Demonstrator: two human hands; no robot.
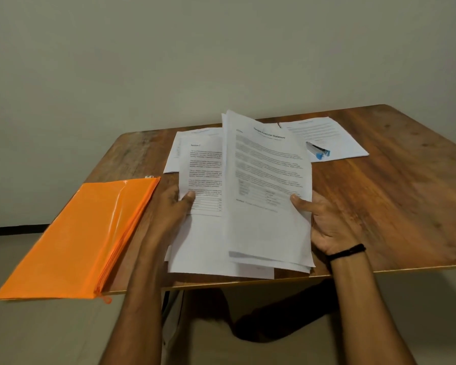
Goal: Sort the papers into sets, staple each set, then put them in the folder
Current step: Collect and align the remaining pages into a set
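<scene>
I hold a stack of printed white papers (pixel 269 185) above the near edge of the wooden table (pixel 395 196). My right hand (pixel 324 225) pinches the front sheets, thumb on top. My left hand (pixel 170 206) grips a lower sheet (pixel 203 167) fanned out to the left, thumb on its face. A set of papers (pixel 329 135) lies flat at the far right with a blue and silver stapler (pixel 317 150) on it. Another sheet (pixel 184 143) lies flat behind the held stack. An orange zip folder (pixel 82 238) lies at the left, overhanging the table's left edge.
A plain wall stands behind the table. The floor shows below the near edge and to the left. Bare wood stretches along the table's right side.
</scene>
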